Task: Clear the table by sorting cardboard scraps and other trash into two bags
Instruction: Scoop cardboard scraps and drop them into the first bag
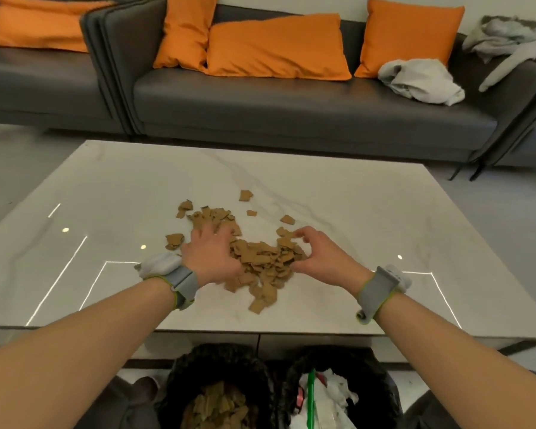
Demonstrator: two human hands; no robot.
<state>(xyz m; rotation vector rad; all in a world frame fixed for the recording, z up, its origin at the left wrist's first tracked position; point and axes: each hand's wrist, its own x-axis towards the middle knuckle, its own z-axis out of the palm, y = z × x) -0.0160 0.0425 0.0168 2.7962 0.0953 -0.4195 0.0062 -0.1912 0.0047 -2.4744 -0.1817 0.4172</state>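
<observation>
A heap of brown cardboard scraps lies in the middle of the white marble table. My left hand rests palm down on the heap's left side, fingers spread over the scraps. My right hand curves around the heap's right edge, fingers bent against the pieces. Loose scraps lie farther back. Below the table's near edge stand two black bags: the left bag holds cardboard pieces, the right bag holds white and green trash.
A crumpled white tissue lies by my left wrist. Another pale scrap sits behind my right wrist. A dark grey sofa with orange cushions and grey clothing stands beyond the table.
</observation>
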